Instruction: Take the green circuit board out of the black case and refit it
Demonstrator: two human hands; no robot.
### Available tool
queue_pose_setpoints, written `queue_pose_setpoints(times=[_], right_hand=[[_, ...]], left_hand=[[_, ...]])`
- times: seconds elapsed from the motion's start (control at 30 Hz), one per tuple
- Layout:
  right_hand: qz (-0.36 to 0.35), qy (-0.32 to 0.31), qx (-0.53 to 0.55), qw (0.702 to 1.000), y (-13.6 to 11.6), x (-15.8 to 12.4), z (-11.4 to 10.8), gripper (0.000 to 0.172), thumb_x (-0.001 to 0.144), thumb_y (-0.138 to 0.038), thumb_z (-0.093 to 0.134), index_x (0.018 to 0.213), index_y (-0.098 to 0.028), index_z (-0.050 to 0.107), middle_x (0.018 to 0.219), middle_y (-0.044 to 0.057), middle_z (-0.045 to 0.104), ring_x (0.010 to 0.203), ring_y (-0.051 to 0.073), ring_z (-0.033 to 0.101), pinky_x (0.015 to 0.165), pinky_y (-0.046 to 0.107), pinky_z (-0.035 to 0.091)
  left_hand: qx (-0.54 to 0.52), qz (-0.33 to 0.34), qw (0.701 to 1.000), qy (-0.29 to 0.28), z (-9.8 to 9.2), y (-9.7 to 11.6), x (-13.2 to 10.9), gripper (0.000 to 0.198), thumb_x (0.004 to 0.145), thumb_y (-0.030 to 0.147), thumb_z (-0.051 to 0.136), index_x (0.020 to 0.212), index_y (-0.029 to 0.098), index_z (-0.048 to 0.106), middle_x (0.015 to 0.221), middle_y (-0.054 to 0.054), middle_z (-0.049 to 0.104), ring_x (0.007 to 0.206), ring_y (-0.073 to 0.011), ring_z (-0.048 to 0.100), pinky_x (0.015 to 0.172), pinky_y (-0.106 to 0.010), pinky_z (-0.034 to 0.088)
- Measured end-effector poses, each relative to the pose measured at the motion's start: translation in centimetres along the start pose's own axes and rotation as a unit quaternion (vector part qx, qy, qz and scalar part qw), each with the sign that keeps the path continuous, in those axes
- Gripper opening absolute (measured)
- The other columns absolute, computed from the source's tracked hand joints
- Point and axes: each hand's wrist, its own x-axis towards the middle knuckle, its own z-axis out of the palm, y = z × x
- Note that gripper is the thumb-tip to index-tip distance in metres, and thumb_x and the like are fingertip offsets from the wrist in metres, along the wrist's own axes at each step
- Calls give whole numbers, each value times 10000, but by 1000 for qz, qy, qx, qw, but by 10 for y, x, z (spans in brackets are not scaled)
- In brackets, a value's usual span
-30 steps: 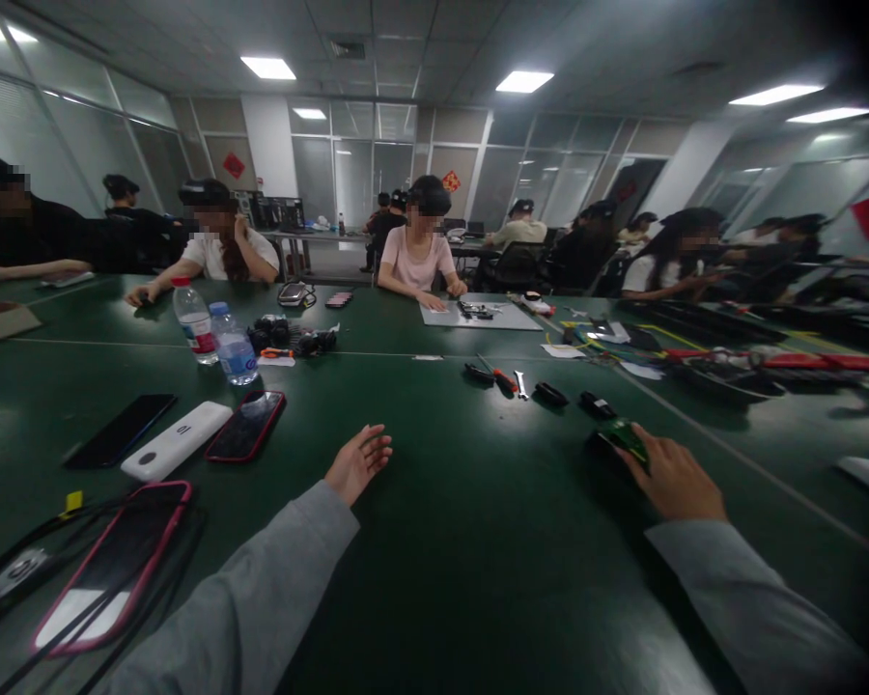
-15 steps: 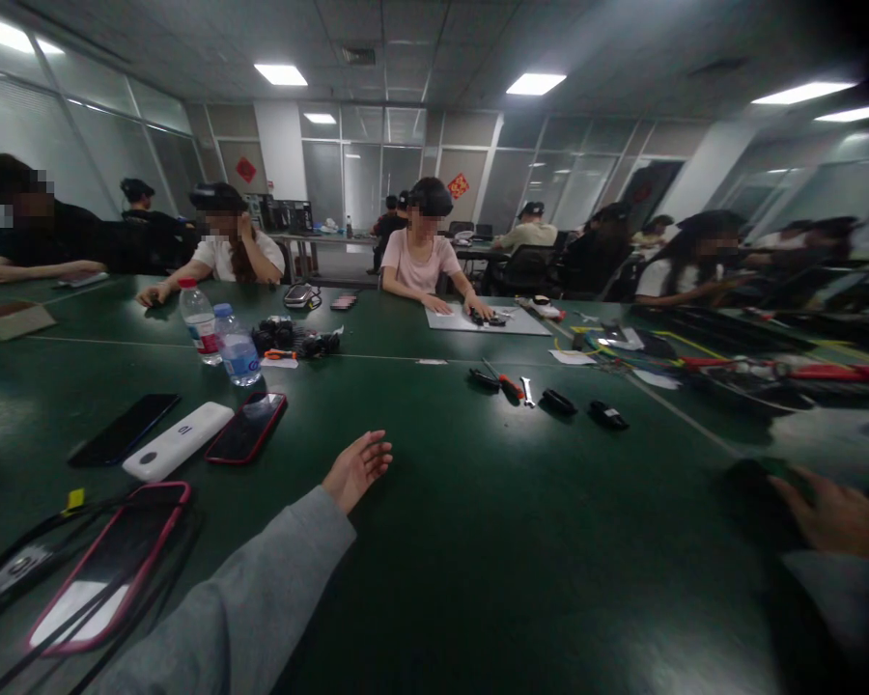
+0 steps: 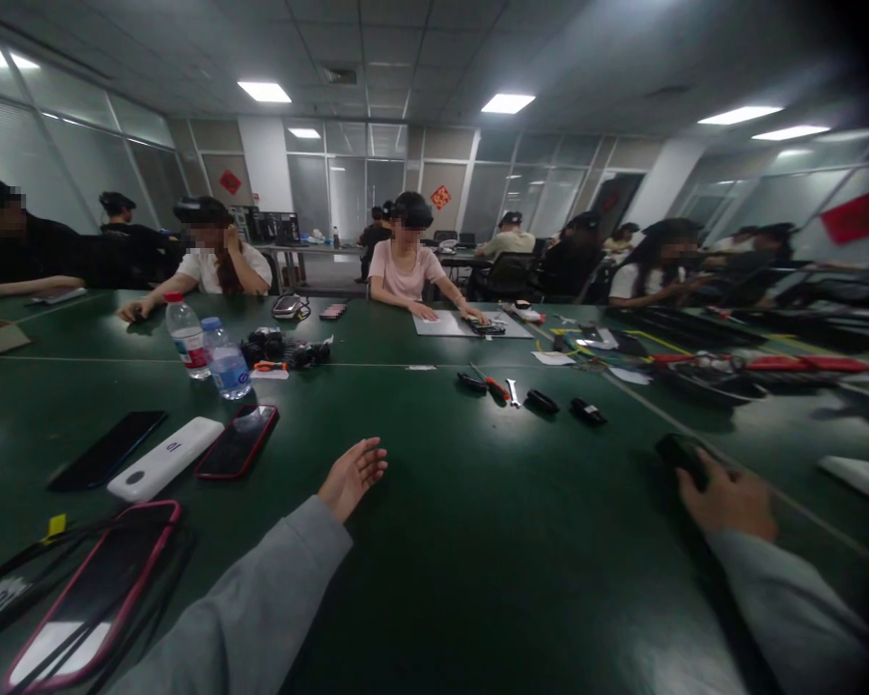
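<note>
My left hand (image 3: 351, 476) rests on its edge on the green table (image 3: 492, 541), fingers loosely stretched and apart, holding nothing. My right hand (image 3: 728, 502) lies to the right with its fingers over a small dark object (image 3: 679, 452) on the table; the grip itself is partly hidden. Both arms wear grey sleeves. Ahead of my hands lie a red-handled screwdriver (image 3: 493, 385), a small wrench (image 3: 513, 392) and two black parts (image 3: 543, 401).
Left of my arm lie a red-cased phone (image 3: 238, 440), a white power bank (image 3: 165, 472), a black phone (image 3: 107, 461) and a pink-cased phone (image 3: 91, 596) with cables. Two water bottles (image 3: 226, 359) stand further back. Several people sit around the table.
My right hand swung far out to the right with the dark object, then came back inward and now sits further right than a second ago. My left hand stayed put.
</note>
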Motion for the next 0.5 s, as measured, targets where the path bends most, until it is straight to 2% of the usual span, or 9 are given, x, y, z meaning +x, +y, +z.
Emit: queue_pose_setpoints(times=[0.07,0.17,0.3,0.4,0.5], right_hand=[[-3,-34,7,999,-59,-5,-13,633,800,-542,386,1217,-88,531,923,236,494,847,298,491,623,404,361],[-71,-46,86,993,-169,-20,-34,532,848,-434,378,1287,-144,459,1055,193,469,971,262,463,784,374,399],[-173,-73,209,960,-306,-56,-73,488,860,-354,403,1327,-211,389,1118,135,465,1015,236,457,863,377,413],[-256,-121,281,917,-373,-89,-106,528,868,-302,402,1372,-189,292,1178,121,465,1065,228,445,905,376,402],[-298,-145,327,885,-408,-115,-131,607,854,-248,420,1404,-153,181,1237,125,450,1114,233,422,918,387,397]], left_hand=[[5,5,1000,0,-1,-1,1,317,791,313,573,1056,139,574,953,-96,634,801,-160,626,737,-283,489],[20,24,1000,-2,1,0,-1,325,784,298,585,1067,142,565,1019,-115,626,861,-183,628,784,-308,485],[62,29,998,-7,8,-3,-5,399,755,312,621,1106,145,533,1129,-156,590,920,-221,623,832,-356,473],[83,51,995,9,15,-13,-7,470,729,301,654,1152,177,491,1155,-147,577,912,-207,626,824,-344,475],[71,73,994,29,20,-26,-9,494,693,308,688,1130,195,487,1100,-114,598,871,-183,629,780,-319,490]])
